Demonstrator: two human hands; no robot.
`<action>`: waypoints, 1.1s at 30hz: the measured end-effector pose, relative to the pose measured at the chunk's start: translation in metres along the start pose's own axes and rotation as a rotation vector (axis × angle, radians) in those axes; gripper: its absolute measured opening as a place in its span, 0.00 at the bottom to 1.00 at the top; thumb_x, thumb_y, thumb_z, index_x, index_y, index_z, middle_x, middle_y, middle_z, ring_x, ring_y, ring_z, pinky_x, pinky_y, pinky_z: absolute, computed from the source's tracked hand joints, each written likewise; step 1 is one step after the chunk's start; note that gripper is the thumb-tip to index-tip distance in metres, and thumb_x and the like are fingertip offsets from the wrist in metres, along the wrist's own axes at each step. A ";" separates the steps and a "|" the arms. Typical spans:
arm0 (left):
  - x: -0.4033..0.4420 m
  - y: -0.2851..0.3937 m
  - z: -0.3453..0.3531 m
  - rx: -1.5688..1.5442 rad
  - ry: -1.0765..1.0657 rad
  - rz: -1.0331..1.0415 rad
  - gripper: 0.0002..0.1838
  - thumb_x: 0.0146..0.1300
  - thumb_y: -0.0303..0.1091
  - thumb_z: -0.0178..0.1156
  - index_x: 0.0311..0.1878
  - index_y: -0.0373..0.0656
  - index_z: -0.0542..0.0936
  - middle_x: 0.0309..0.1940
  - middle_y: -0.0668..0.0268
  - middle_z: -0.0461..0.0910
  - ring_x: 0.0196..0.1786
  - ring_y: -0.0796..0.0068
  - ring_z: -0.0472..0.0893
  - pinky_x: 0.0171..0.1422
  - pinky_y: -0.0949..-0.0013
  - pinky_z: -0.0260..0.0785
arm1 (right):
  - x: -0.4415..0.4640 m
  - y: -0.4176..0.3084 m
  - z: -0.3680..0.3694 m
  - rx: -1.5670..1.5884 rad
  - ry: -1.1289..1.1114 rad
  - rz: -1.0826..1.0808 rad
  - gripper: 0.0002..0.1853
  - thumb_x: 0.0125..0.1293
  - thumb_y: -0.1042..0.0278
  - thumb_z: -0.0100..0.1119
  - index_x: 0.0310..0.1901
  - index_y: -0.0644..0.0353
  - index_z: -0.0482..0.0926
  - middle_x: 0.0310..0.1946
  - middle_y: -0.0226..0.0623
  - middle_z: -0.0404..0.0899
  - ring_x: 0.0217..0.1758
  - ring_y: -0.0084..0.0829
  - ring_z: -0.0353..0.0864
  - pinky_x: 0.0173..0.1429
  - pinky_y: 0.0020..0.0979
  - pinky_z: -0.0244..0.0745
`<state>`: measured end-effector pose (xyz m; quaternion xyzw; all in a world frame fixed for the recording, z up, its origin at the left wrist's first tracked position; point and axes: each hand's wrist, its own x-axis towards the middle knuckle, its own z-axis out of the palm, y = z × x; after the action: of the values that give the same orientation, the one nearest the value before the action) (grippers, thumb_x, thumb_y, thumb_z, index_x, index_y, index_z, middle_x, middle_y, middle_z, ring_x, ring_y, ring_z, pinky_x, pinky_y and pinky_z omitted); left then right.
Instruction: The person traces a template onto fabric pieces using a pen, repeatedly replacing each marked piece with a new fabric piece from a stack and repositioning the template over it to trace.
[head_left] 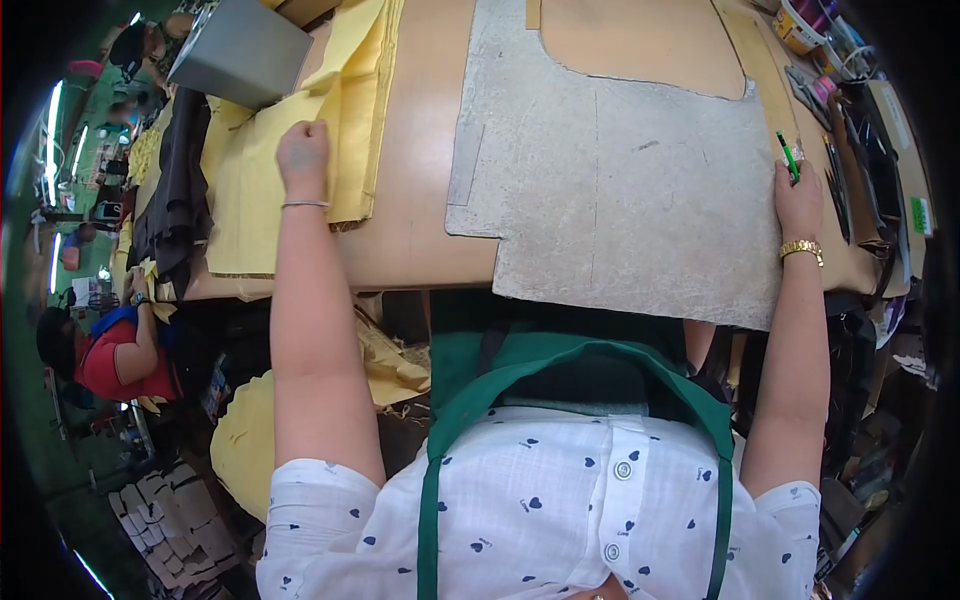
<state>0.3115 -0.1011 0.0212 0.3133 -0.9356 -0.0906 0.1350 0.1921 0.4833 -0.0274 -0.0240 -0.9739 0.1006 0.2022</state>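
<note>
My left hand point(303, 155) is closed in a fist at the top of a stack of yellow cloth point(255, 190), gripping a raised fold of it. My right hand point(799, 205) is closed around a green pen point(788, 158), whose dark end points up and away. That hand lies at the right edge of a large grey cardboard pattern point(640, 190), which has a curved cutout at its far side. The pattern rests on the tan table point(420, 150) and its near edge overhangs the front.
A grey metal block point(240, 50) sits on the cloth at the far left. Dark fabric point(172, 195) hangs over the table's left end. Tubs of tools point(800, 25) and dark pencils point(836, 190) line the right side. A co-worker in a red shirt point(120, 355) is farther left.
</note>
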 end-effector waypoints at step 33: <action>-0.178 0.114 0.025 -0.214 -0.006 0.423 0.35 0.48 0.51 0.60 0.53 0.34 0.65 0.54 0.45 0.61 0.59 0.47 0.58 0.61 0.53 0.50 | -0.031 0.002 -0.056 0.761 -0.348 0.239 0.16 0.61 0.56 0.45 0.37 0.64 0.70 0.36 0.42 0.74 0.40 0.36 0.73 0.44 0.33 0.68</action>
<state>0.3758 0.0994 -0.0085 0.0941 -0.9659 -0.1600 0.1805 0.2433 0.4926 0.0104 -0.0429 -0.8773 0.4777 0.0165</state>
